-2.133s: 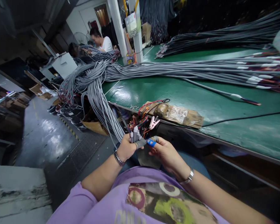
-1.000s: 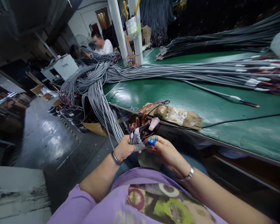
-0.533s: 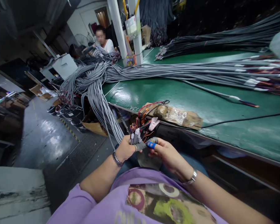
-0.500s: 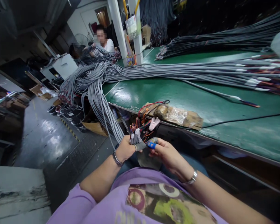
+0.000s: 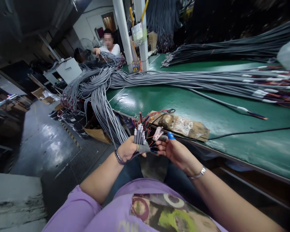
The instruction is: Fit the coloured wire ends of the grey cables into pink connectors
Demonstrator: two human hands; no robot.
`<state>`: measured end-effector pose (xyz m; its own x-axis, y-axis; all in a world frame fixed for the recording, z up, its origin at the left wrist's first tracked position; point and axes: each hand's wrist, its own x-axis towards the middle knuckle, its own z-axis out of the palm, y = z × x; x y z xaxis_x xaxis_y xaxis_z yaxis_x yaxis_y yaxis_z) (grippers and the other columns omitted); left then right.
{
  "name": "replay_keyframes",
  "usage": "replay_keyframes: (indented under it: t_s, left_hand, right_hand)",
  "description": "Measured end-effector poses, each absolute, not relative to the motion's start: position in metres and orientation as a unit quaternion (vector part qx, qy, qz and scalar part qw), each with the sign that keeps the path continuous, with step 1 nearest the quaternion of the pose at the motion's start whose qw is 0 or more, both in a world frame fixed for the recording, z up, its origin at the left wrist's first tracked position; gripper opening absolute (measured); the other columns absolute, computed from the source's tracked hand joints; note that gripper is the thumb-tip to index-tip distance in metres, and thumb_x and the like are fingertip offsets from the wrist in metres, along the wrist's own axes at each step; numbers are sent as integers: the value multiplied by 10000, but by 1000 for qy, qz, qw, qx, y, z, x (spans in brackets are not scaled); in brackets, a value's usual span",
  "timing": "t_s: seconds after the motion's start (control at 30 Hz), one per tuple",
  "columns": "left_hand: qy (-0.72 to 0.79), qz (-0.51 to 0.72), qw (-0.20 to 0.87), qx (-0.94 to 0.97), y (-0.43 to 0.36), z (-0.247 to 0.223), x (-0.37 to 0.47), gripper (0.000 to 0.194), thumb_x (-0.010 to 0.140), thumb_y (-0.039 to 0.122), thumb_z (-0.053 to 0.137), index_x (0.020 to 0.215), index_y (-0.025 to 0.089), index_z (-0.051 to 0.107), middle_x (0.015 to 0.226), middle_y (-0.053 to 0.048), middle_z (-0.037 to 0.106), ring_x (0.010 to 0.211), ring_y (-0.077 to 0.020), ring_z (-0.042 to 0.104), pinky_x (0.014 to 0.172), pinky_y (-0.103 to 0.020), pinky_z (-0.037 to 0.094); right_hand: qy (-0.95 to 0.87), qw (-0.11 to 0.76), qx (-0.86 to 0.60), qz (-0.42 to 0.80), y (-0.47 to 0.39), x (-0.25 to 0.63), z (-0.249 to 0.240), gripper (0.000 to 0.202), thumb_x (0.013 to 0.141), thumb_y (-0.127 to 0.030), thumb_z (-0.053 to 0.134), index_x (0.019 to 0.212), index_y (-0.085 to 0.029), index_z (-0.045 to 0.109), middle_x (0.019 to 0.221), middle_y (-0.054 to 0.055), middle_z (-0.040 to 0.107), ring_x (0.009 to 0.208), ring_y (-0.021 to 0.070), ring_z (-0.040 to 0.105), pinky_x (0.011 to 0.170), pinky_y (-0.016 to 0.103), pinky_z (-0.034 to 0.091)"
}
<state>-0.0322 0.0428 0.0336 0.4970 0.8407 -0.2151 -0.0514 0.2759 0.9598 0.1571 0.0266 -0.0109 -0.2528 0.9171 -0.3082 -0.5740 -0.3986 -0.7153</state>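
My left hand (image 5: 129, 149) is closed round several grey cables (image 5: 139, 135), whose ends show white bands and loose coloured wires. Its thumb wears a grey wrap and presses near thin dark and orange wires. Just right of these wires is my right hand (image 5: 171, 149), its thumb raised and apart from the fingers. That thumb has a blue cover, and a finger has a grey wrap. The right fingertips are at the wire ends; no held object can be made out. A pale pink clip-like piece (image 5: 158, 133) shows between the hands, by the table edge.
Long grey cables (image 5: 159, 79) lie across the green table (image 5: 147, 98) and hang over its left side. Taped cardboard (image 5: 193, 127) lies at the near edge. Black cables (image 5: 222, 45) lie behind. A person (image 5: 114, 49) handles cables at the back.
My right thumb and fingers have parted, with the thumb lifted up. My left hand still holds the cables. The view has shifted slightly, and the person at the back has raised a hand.
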Motion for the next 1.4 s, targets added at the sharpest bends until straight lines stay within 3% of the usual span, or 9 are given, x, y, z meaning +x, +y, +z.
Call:
replay_keyframes:
  t_s: [0.27, 0.5, 0.6, 0.73, 1.07, 1.4]
  left_hand:
    - [379, 309, 714, 502, 53, 34, -25, 301, 480, 295, 834, 595, 93, 643, 479, -10, 581, 403, -110, 530, 447, -235, 456]
    - [371, 296, 723, 502, 60, 32, -22, 289, 514, 289, 820, 580, 89, 622, 463, -10, 567, 394, -102, 516, 453, -237, 462]
    - [368, 295, 722, 506, 61, 30, -21, 298, 499, 296, 824, 563, 95, 614, 466, -7, 564, 397, -102, 512, 457, -242, 462]
    - [371, 299, 722, 501, 61, 29, -19, 306, 485, 300, 823, 568, 95, 612, 479, -10, 569, 402, -107, 516, 471, -258, 465]
    - [408, 299, 716, 481, 59, 27, -14, 352, 419, 301, 848, 600, 97, 626, 510, -8, 588, 415, -111, 523, 455, -258, 461]
    - [417, 359, 678, 487, 34, 29, -23, 352, 473, 335, 858, 606, 97, 634, 500, -6, 590, 432, -109, 540, 486, -240, 452]
  right_hand:
    - [-258, 514, -291, 764, 39, 148, -1, 339, 641, -482, 785, 782, -195, 675, 668, -20, 592, 532, 89, 462, 525, 226, 445]
    - [-351, 645, -421, 533, 39, 136, -19, 430, 698, -630, 662, 628, -208, 627, 587, 7, 590, 529, 130, 476, 519, 258, 409]
    - [-304, 612, -351, 639, 41, 133, -20, 468, 698, -678, 625, 726, -213, 670, 650, 19, 636, 567, 147, 532, 553, 275, 454]
    - [-206, 573, -275, 744, 43, 132, -15, 437, 677, -623, 694, 797, -202, 694, 749, 27, 690, 643, 153, 599, 616, 284, 497]
    - [-176, 582, -252, 753, 42, 131, -13, 368, 722, -582, 682, 758, -216, 681, 730, 6, 689, 618, 137, 584, 590, 274, 492]
    - [-169, 539, -230, 793, 36, 142, -13, 436, 765, -636, 596, 834, -215, 688, 794, 30, 695, 643, 132, 611, 607, 254, 519]
